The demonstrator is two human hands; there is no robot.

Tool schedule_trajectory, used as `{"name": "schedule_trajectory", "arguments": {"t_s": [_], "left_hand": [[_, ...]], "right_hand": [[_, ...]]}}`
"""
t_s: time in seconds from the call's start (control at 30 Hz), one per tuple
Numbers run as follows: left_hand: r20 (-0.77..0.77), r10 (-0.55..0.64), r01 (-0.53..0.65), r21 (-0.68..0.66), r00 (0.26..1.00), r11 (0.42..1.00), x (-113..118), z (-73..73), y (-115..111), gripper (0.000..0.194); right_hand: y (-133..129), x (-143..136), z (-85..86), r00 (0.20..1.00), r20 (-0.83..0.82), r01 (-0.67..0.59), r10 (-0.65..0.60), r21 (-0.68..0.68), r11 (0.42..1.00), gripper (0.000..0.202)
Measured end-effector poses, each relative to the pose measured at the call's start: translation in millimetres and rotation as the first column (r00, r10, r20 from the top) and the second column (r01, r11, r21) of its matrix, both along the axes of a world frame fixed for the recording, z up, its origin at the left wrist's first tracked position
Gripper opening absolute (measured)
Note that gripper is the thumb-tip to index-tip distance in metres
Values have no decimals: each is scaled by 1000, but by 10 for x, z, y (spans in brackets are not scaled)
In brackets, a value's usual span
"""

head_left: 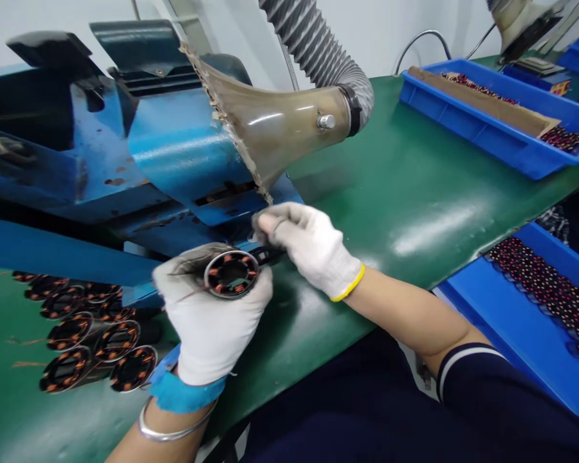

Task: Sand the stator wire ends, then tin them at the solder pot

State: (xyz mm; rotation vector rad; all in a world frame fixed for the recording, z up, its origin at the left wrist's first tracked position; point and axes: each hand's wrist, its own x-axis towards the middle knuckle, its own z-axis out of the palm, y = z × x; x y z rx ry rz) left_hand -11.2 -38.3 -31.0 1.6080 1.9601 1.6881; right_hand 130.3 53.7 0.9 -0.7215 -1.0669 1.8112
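My left hand (212,315), in a white glove, is wrapped around a motor stator (232,274), a short metal ring with copper windings inside. The stator's open end faces me, and a thin wire trails from it across the glove. Just to the right and slightly above, my right hand (309,244), also gloved, has its fingers pinched together near dark leads beside the stator. What those fingertips hold is too blurred to make out. Both hands are just below the blue machine (183,148) and its flared suction hood (280,125).
Several wound stators (118,339) stand on the green table (367,193) at the left. A grey corrugated hose (323,45) joins the hood. At the back right is a blue tray (468,122) with small parts and cardboard; another blue bin (506,334) with rows of parts sits at the lower right.
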Motion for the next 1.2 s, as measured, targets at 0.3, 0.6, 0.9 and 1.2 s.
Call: {"name": "schedule_trajectory", "arguments": {"t_s": [0.3, 0.6, 0.9, 1.2], "left_hand": [[-9, 35, -35, 34, 999, 999, 13, -63, 38, 54], [195, -51, 47, 28, 980, 999, -57, -100, 110, 60], [168, 42, -51, 51, 985, 997, -44, 111, 418, 53], [153, 84, -98, 89, 985, 991, 22, 213, 533, 42]], "right_hand": [[-55, -32, -33, 993, 48, -111, 108, 59, 992, 32], [-75, 9, 39, 959, 278, -105, 61, 148, 983, 55], [36, -139, -38, 976, 219, -74, -10, 372, 925, 48], [35, -166, 36, 974, 227, -59, -22, 346, 936, 21]]}}
